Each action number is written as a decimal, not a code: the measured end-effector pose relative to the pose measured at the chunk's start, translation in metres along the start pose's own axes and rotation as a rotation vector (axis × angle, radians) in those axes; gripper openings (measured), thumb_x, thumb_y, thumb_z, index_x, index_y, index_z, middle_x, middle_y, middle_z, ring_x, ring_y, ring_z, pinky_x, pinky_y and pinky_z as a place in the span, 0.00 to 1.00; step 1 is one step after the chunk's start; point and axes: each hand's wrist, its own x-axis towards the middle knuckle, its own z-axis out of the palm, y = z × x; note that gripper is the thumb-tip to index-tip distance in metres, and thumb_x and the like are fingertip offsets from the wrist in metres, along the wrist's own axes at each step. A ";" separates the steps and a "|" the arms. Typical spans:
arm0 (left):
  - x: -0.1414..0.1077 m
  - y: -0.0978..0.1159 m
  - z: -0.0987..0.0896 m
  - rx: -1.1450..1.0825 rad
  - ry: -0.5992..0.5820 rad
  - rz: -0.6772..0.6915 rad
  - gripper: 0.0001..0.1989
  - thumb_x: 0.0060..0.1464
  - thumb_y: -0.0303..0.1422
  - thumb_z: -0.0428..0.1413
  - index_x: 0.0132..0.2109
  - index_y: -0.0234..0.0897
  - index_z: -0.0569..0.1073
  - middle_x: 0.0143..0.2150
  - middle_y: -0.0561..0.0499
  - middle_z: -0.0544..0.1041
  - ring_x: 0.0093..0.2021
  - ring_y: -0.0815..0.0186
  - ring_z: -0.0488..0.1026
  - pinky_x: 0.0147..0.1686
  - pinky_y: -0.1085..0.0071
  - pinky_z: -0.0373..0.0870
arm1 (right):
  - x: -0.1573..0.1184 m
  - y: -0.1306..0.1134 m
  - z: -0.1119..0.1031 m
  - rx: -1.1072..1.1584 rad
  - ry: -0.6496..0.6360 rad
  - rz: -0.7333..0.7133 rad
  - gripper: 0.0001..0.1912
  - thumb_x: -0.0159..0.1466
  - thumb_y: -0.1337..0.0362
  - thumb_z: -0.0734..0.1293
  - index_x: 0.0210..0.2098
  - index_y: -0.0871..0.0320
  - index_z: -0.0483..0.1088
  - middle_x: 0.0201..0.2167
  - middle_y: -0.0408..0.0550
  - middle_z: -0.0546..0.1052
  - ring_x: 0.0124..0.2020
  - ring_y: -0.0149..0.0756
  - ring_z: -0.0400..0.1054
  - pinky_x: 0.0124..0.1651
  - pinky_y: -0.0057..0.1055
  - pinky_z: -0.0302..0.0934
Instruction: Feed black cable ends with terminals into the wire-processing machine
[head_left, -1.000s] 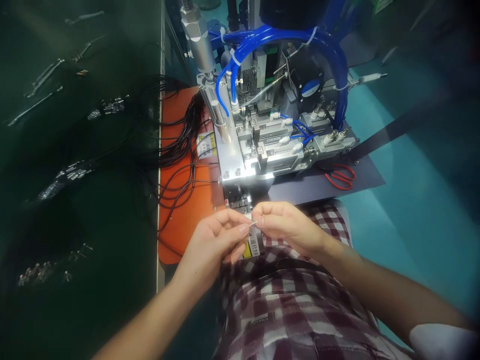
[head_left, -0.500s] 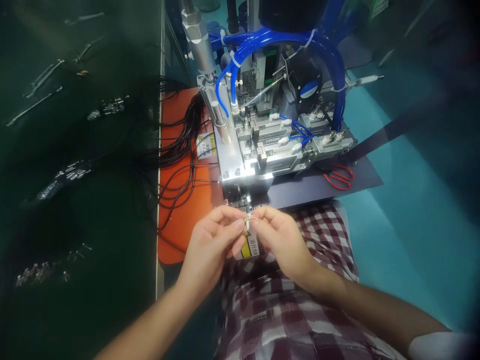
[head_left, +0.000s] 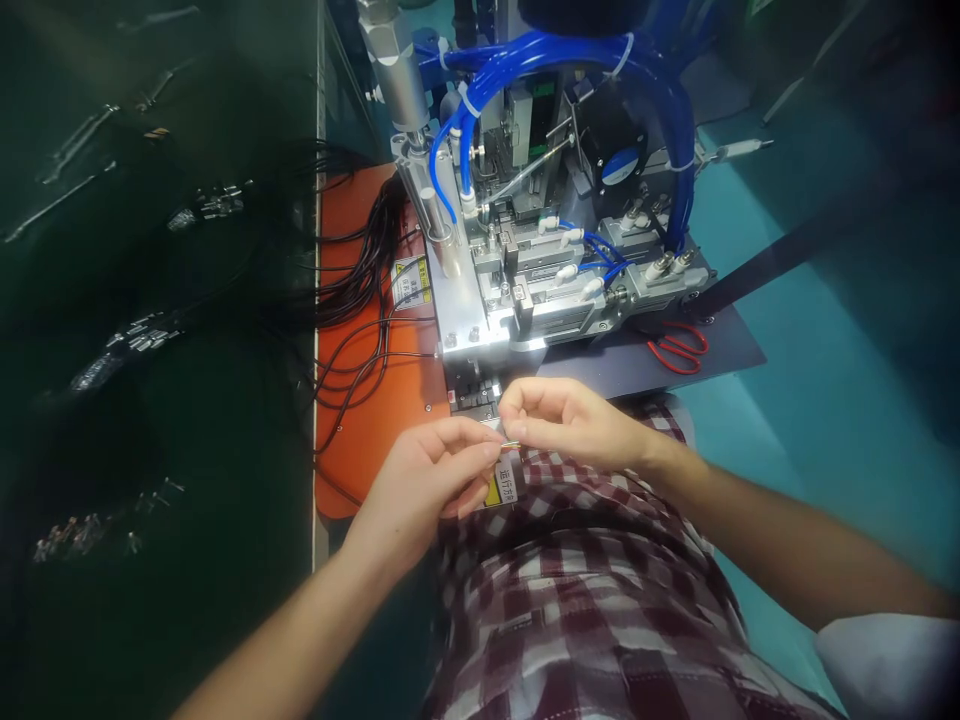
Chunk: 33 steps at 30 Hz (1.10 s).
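Observation:
Thin wire ends [head_left: 511, 445] stick out to the right from between the thumb and index finger of my left hand [head_left: 439, 470], which is closed on them. My right hand [head_left: 566, 422] is just above and to the right of the wire ends, its fingertips pinched together; whether anything is between them is too small to tell. Both hands are in front of the metal machine [head_left: 480, 345], over its near end. Below them a yellow and white label [head_left: 505, 482] shows in part.
Black cables [head_left: 375, 250] cross the orange board [head_left: 382, 400] at the left. Red-handled scissors [head_left: 679, 350] lie on the dark plate at the right. Blue air tubes [head_left: 679, 130] arch above the machine. Small metal parts [head_left: 142, 335] are scattered on the dark green surface.
My right hand has moved up and turned, apart from my left fingertips. The wire ends now show more plainly in my left hand. The view has shifted slightly.

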 end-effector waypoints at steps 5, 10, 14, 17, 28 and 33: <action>0.003 -0.001 0.002 0.029 0.096 0.064 0.06 0.50 0.31 0.60 0.31 0.32 0.73 0.20 0.55 0.69 0.14 0.80 0.56 0.17 0.79 0.48 | 0.001 0.001 0.006 -0.012 0.138 -0.025 0.09 0.62 0.60 0.66 0.30 0.59 0.66 0.25 0.40 0.66 0.25 0.27 0.57 0.29 0.26 0.54; 0.009 0.002 0.005 0.019 0.173 0.067 0.08 0.51 0.33 0.60 0.31 0.32 0.72 0.16 0.58 0.66 0.13 0.80 0.54 0.17 0.80 0.48 | -0.005 0.008 0.019 -0.031 0.361 0.029 0.07 0.61 0.61 0.66 0.33 0.59 0.68 0.24 0.40 0.66 0.19 0.24 0.52 0.21 0.24 0.48; 0.014 0.002 0.006 0.029 0.194 0.071 0.07 0.52 0.33 0.59 0.31 0.33 0.72 0.13 0.59 0.62 0.14 0.78 0.55 0.17 0.80 0.48 | -0.005 0.013 0.029 -0.076 0.447 0.033 0.07 0.59 0.61 0.67 0.30 0.59 0.68 0.21 0.39 0.65 0.18 0.24 0.52 0.20 0.25 0.47; 0.016 0.000 0.007 0.023 0.205 0.107 0.07 0.52 0.32 0.59 0.31 0.34 0.71 0.14 0.59 0.62 0.14 0.78 0.56 0.17 0.79 0.49 | -0.002 0.015 0.033 0.003 0.469 0.057 0.09 0.59 0.61 0.66 0.27 0.59 0.65 0.19 0.38 0.62 0.19 0.25 0.52 0.21 0.25 0.48; 0.020 0.001 0.005 0.056 0.159 0.075 0.08 0.53 0.33 0.57 0.30 0.34 0.70 0.12 0.60 0.62 0.14 0.78 0.54 0.17 0.80 0.49 | -0.001 0.011 0.022 -0.589 0.426 -0.121 0.10 0.67 0.63 0.58 0.29 0.56 0.60 0.20 0.38 0.63 0.22 0.28 0.56 0.27 0.28 0.50; 0.017 0.003 0.003 0.154 0.143 0.069 0.10 0.53 0.35 0.57 0.28 0.34 0.69 0.15 0.59 0.64 0.14 0.79 0.54 0.16 0.80 0.50 | 0.004 0.015 0.019 -0.776 0.380 -0.302 0.12 0.67 0.67 0.58 0.26 0.56 0.58 0.21 0.39 0.62 0.22 0.29 0.56 0.28 0.29 0.49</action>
